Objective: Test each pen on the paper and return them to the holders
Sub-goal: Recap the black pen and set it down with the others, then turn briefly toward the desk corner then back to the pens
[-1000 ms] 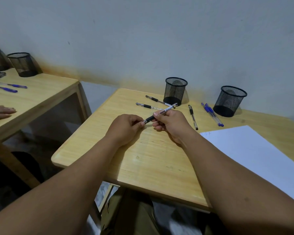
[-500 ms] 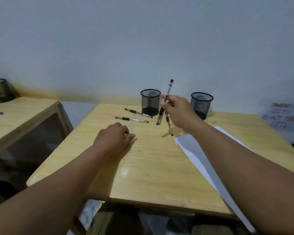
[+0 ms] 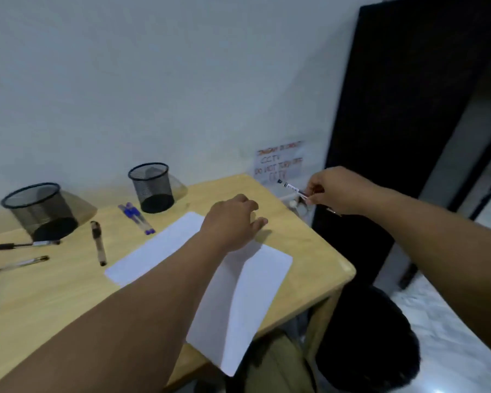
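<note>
Little of the task looks done, judging by how things lie. At about nine o'clock on the wooden surface (image 3: 54, 293) two black pens (image 3: 17, 245) lie flat at the left edge, just in front of the left mesh holder (image 3: 39, 211), which looks empty as far as its dark inside can be read. A third black pen (image 3: 98, 243) lies alone between that holder and the paper (image 3: 238, 293). Toward eleven o'clock two blue pens (image 3: 136, 218) lie side by side, just beside the second mesh holder (image 3: 151, 187), which also seems to hold nothing. The sheet spreads across the middle and shows no marks (motion blur could hide faint ones), so testing appears barely begun. The left hand (image 3: 233, 219) hovers over or rests on the sheet's far end at about twelve o'clock, fingers relaxed and spread, holding nothing. At about two o'clock, out past the surface's right edge, the right hand (image 3: 335, 190) pinches a black-and-clear pen (image 3: 291, 189) between thumb and fingers, one end pointing back toward the sheet. Six pens are in view, none yet in a holder; all seem left to test and return.
</note>
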